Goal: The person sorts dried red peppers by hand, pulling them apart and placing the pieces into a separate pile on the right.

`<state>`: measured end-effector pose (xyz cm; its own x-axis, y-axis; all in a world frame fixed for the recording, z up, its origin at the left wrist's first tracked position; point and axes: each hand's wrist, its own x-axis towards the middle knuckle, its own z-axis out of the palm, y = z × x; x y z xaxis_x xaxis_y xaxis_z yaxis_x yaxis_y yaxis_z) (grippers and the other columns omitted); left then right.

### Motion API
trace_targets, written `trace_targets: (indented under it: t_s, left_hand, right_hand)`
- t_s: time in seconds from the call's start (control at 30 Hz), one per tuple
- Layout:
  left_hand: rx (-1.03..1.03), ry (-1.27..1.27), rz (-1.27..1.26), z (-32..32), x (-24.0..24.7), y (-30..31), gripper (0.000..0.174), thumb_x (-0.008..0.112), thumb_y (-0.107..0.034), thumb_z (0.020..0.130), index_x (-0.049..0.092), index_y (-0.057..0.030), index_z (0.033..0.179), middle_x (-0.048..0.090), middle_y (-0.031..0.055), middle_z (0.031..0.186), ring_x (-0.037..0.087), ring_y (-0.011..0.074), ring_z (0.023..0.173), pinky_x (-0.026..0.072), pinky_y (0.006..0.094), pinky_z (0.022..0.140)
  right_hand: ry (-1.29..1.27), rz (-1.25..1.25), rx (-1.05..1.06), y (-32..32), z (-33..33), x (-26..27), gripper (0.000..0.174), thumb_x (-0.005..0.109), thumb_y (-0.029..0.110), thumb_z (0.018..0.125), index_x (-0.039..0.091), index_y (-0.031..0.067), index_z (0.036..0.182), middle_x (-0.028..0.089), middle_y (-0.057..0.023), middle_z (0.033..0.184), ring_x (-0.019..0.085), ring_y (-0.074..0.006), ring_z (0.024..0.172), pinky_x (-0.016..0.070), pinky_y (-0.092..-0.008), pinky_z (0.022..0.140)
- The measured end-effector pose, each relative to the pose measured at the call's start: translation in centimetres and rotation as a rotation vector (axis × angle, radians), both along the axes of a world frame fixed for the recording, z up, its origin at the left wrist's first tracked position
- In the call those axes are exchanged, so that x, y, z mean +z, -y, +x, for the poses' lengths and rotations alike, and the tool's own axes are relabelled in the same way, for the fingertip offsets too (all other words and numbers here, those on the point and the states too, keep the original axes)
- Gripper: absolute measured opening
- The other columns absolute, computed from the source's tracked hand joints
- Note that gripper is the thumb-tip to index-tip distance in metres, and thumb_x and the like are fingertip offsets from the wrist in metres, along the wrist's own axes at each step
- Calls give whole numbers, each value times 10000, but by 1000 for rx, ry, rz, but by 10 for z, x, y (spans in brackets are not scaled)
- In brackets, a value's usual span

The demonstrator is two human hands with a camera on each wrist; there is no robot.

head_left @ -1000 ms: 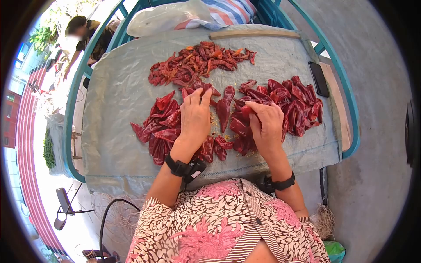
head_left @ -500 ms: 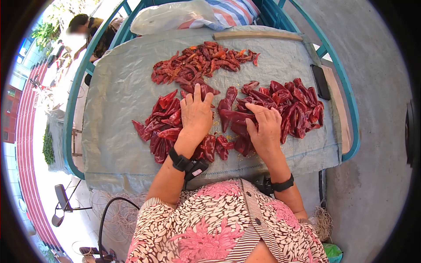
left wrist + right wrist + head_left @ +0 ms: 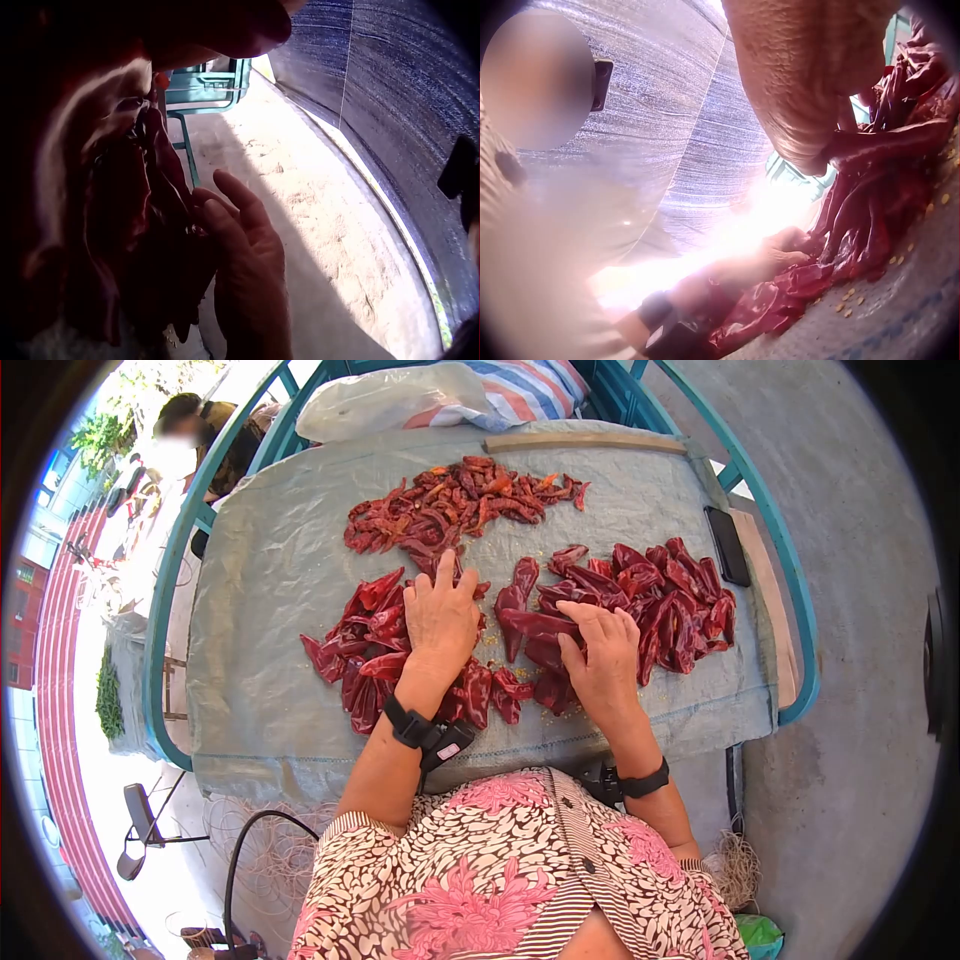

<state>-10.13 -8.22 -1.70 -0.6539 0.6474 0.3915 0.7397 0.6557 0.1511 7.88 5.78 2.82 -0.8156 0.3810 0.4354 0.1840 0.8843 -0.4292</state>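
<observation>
In the head view my right hand [image 3: 606, 650] holds a long dried red chili pepper [image 3: 535, 623] between thumb and fingers, its tip pointing left. The same pepper [image 3: 892, 146] shows under the fingers in the right wrist view. My left hand [image 3: 440, 625] lies over the left heap of large red peppers [image 3: 355, 645], fingers spread and fairly straight, fingertips at a pepper [image 3: 425, 559]. What is under its palm is hidden. The left wrist view is dark, with my right hand [image 3: 251, 262] beside hanging peppers. A bigger heap of glossy peppers [image 3: 685, 605] lies to the right.
Smaller, wrinkled chilies [image 3: 450, 505] form a pile toward the back of the grey woven sheet [image 3: 270, 580]. A black phone [image 3: 728, 545] lies at the right edge, a wooden strip [image 3: 585, 442] at the back. Teal rails [image 3: 800, 660] frame the sheet. Another person [image 3: 230, 450] is at upper left.
My right hand has turned a pepper so that it extends left from the fingers. My left hand has shifted slightly, and the pepper at its fingertips has moved left.
</observation>
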Motion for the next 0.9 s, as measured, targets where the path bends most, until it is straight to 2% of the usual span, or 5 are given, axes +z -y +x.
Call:
trace_targets:
  t_s: [0.27, 0.47, 0.67, 0.77, 0.9]
  left_hand:
    - [-46, 24, -40, -2, -2, 0, 245, 736, -159, 824, 675, -141, 1060, 585, 94, 1145, 577, 310, 1030, 442, 451, 847]
    - [-9, -19, -105, 0, -3, -3, 206, 684, -102, 847, 676, -122, 1052, 584, 70, 1140, 587, 311, 1016, 455, 449, 849]
    - [-8, 14, 147, 2, 11, 1, 225, 636, -28, 894, 637, -62, 1116, 582, 105, 1144, 576, 336, 1029, 465, 457, 898]
    - [-144, 198, 505, 14, 32, 5, 253, 651, 10, 904, 603, -24, 1151, 580, 129, 1159, 583, 345, 1049, 481, 432, 912]
    - [-280, 350, 689, 23, 50, 9, 305, 676, 91, 831, 607, -2, 1114, 582, 151, 1141, 598, 370, 1057, 507, 424, 901]
  right_hand:
    - [12, 9, 4, 1, 1, 0, 402, 703, 91, 894, 647, 130, 1291, 671, -71, 1216, 599, -255, 1183, 327, -504, 1144]
    - [15, 7, 1, 1, 1, -2, 397, 707, 99, 892, 653, 132, 1284, 671, -70, 1222, 597, -251, 1185, 323, -503, 1149]
    - [-65, 64, -65, 3, -5, 2, 384, 719, 79, 873, 667, 140, 1249, 675, -59, 1209, 593, -253, 1184, 335, -506, 1142]
    - [-205, 45, -1, 3, -13, 8, 398, 739, 48, 849, 670, 127, 1233, 674, -67, 1198, 609, -279, 1137, 372, -513, 1110]
    - [-265, 29, 90, 6, -24, 13, 431, 761, 43, 838, 656, 98, 1253, 672, -84, 1193, 639, -279, 1075, 426, -477, 1067]
